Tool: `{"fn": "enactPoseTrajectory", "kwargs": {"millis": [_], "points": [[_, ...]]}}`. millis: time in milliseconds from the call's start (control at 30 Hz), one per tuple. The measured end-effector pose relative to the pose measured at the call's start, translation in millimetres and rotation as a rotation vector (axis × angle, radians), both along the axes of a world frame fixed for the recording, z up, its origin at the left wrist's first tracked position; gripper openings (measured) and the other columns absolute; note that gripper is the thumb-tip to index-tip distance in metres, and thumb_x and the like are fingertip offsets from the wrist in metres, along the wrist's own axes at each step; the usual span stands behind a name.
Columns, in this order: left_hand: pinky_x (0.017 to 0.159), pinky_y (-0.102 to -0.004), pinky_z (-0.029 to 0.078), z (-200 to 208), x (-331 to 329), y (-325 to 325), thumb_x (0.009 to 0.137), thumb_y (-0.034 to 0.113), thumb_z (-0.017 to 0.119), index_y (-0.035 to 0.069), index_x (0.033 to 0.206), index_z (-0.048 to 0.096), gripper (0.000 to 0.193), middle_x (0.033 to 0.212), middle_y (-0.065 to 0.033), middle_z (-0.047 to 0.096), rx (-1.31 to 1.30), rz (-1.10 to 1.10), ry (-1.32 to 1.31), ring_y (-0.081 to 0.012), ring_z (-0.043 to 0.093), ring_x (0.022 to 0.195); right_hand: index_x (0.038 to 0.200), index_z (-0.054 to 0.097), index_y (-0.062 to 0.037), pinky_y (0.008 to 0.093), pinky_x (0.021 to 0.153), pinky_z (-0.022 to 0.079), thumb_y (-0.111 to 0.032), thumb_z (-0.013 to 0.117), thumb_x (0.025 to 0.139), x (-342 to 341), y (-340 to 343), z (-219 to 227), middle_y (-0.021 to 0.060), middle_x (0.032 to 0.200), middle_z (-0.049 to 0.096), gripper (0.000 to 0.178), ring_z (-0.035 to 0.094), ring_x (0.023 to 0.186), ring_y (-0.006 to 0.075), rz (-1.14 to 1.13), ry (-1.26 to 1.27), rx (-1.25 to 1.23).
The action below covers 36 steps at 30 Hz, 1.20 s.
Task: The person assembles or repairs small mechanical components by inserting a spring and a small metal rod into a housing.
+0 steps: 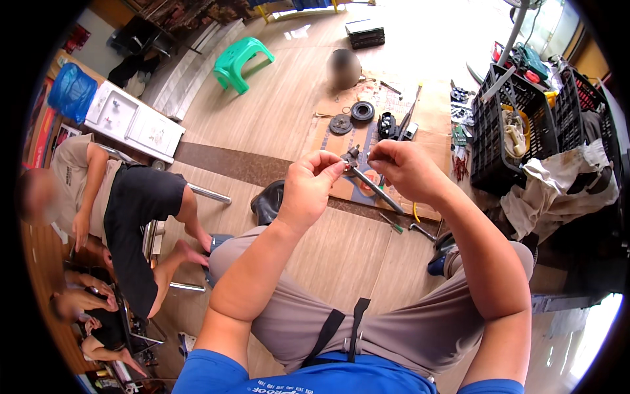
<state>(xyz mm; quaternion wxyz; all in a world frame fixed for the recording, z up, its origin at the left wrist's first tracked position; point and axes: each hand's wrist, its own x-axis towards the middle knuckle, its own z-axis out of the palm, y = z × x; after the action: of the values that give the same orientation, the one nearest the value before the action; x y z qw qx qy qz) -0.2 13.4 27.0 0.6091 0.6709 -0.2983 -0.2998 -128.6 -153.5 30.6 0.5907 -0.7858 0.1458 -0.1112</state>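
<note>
The pale wooden plank floor point(275, 111) fills most of the view, crossed by a dark brown band. On it lies a flat brown cardboard sheet point(433, 115), and small parts rest on this sheet: a black round rubber ring point(362, 110), a grey metal toothed disc point(340, 124) just beside it, and a black blocky part point(387, 125) near them. To the right of the cardboard stands a black plastic lattice crate point(489, 141) with pale objects inside, and a crumpled beige cloth point(558, 180) hangs beside it. Far up the floor is a green plastic stool point(241, 60). On the left, another person in a black shirt point(134, 223) sits on a metal-framed chair.

The person wearing the camera sits with grey trousers and a blue shirt, both forearms raised in front. The left hand point(310, 187) and the right hand point(407, 169) are close together above the knees, over the near edge of the cardboard. Both hands pinch with the fingertips a thin grey metal rod point(373, 187) with a small dark fitting at its upper end. The left hand pinches that fitting; the right hand pinches just beside it, and the rod slants down to the right below the right hand. A small green-handled tool point(394, 224) lies on the floor under the hands.
</note>
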Motion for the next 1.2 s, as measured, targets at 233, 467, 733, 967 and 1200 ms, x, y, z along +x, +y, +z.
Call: {"fn": "enactPoseTrajectory", "kwargs": {"millis": [233,467,733,967,1200], "points": [[0.077,-0.0224,0.05,2.6,-8.4,-3.1,0.092,0.0,0.062,-0.002,0.098,0.065,0.007,0.088,-0.0036,0.067,-0.003,0.049,-0.19,-0.0079,0.061,0.082,0.114,0.06,-0.0003,0.0422,0.094,0.047,0.004,0.052,0.08,-0.3,7.3,-0.4,0.0228,0.121,0.059,0.036,0.057,0.111,0.0369,-0.242,-0.048,-0.315],[0.076,-0.022,0.05,-6.1,-9.2,-4.4,0.091,-0.002,0.062,-0.002,0.098,0.065,0.008,0.089,-0.004,0.068,-0.081,0.046,-0.209,-0.0076,0.061,0.082,0.11,0.061,0.0023,0.0441,0.085,0.049,-0.001,0.056,0.083,2.6,28.0,4.1,0.0254,0.101,0.064,0.028,0.061,0.098,0.0406,-0.025,-0.18,-0.215],[0.073,-0.0216,0.05,-4.1,-13.3,-4.3,0.091,0.0,0.063,-0.002,0.095,0.065,0.005,0.086,-0.0033,0.068,0.001,0.124,-0.267,-0.0072,0.061,0.078,0.083,0.06,0.0014,0.0462,0.073,0.05,-0.016,0.06,0.089,2.5,31.7,5.0,0.0224,0.082,0.065,0.018,0.063,0.081,0.0401,-0.1,-0.157,-0.404],[0.067,-0.0237,0.05,4.3,-23.2,-4.8,0.087,0.003,0.068,-0.002,0.089,0.067,0.005,0.08,-0.0051,0.066,0.116,0.154,-0.567,-0.0091,0.061,0.073,0.085,0.063,0.0019,0.0456,0.074,0.05,-0.014,0.06,0.088,3.0,34.9,9.8,0.0227,0.083,0.066,0.017,0.064,0.082,0.0402,-0.112,-0.094,-0.367],[0.067,-0.0237,0.05,2.5,-19.6,-4.4,0.086,0.003,0.069,-0.002,0.088,0.067,0.005,0.082,-0.0056,0.066,0.116,0.056,-0.562,-0.0101,0.061,0.072,0.086,0.064,0.0025,0.0442,0.075,0.051,-0.013,0.059,0.089,6.3,22.4,5.5,0.0229,0.082,0.066,0.017,0.064,0.083,0.0396,-0.112,-0.032,-0.237]]}}
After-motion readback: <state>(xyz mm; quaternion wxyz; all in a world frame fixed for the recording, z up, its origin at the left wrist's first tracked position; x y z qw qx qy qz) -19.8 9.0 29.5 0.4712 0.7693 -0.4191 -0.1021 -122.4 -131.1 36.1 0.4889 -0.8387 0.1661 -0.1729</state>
